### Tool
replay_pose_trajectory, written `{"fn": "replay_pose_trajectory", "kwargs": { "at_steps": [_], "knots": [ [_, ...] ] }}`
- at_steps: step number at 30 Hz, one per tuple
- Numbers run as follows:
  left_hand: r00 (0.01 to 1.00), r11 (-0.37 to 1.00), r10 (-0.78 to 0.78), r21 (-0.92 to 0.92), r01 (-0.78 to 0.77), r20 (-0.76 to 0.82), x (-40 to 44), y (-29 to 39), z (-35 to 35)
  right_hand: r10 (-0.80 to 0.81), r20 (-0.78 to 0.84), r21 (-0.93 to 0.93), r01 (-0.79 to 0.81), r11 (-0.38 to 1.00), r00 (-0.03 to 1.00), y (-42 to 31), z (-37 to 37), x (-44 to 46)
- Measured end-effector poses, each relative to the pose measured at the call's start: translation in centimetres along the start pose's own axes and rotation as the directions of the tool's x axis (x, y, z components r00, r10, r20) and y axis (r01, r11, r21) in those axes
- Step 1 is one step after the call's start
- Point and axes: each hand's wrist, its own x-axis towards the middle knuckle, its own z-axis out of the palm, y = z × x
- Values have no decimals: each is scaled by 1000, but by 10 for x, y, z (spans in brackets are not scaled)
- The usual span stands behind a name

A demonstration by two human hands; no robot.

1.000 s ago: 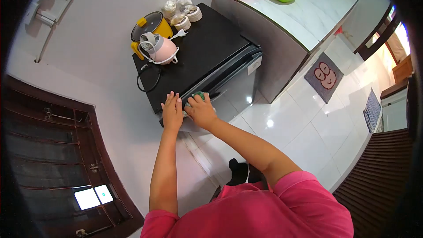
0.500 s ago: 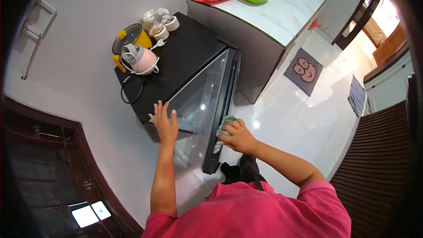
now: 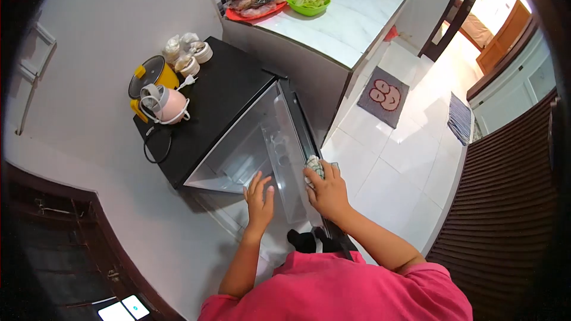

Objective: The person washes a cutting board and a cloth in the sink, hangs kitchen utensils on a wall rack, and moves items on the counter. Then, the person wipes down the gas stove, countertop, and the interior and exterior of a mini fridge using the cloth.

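A small black fridge (image 3: pixel 223 104) stands against the wall with its door (image 3: pixel 295 120) swung open toward me. Clear shelves line the inner side of the door. My right hand (image 3: pixel 328 193) grips a checked cloth (image 3: pixel 314 168) against the door's outer edge; part of the cloth is hidden under the fingers. My left hand (image 3: pixel 259 202) is in the air by the fridge opening, fingers spread, holding nothing.
On the fridge top sit a yellow pot (image 3: pixel 156 77), a pink appliance (image 3: pixel 169 106) with a cord, and white containers (image 3: pixel 189 64). A counter (image 3: pixel 333 35) behind bears a green bowl (image 3: pixel 309 6) and a red plate (image 3: pixel 256 13). A grey mat (image 3: pixel 383 96) lies on the floor.
The door has swung wider open. My right hand has moved along its edge with the cloth, and my left hand has shifted right and down, toward the fridge opening. The view has also shifted.
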Motion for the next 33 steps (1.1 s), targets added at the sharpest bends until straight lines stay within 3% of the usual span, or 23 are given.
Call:
{"fn": "replay_pose_trajectory", "kwargs": {
  "at_steps": [3, 6, 9, 19, 25, 33],
  "knots": [
    [1000, 1000, -4, -17, 4, -12, 9, 0, 0, 68, 14, -46, -68, 997, 998, -1, 7, 29],
    [999, 1000, -17, -22, 17, -33, 17, 5, 4, 40, -110, -40, -45, 998, 993, 13, 31, 74],
    [998, 1000, -19, -2, 19, -57, 26, 12, 9, 48, -98, -134, -61, 989, 994, 22, 45, 118],
    [989, 999, -31, 24, 35, -146, 52, 36, 13, 29, -66, -134, -38, 990, 997, 39, 67, 215],
    [983, 994, 64, 93, -49, -171, 80, 65, 22, -104, -117, -126, 90, 988, 988, 57, 62, 200],
    [954, 963, 270, 24, -269, -129, 152, 111, 47, -201, -93, -201, 179, 963, 975, 112, -4, 104]
  ]
}}
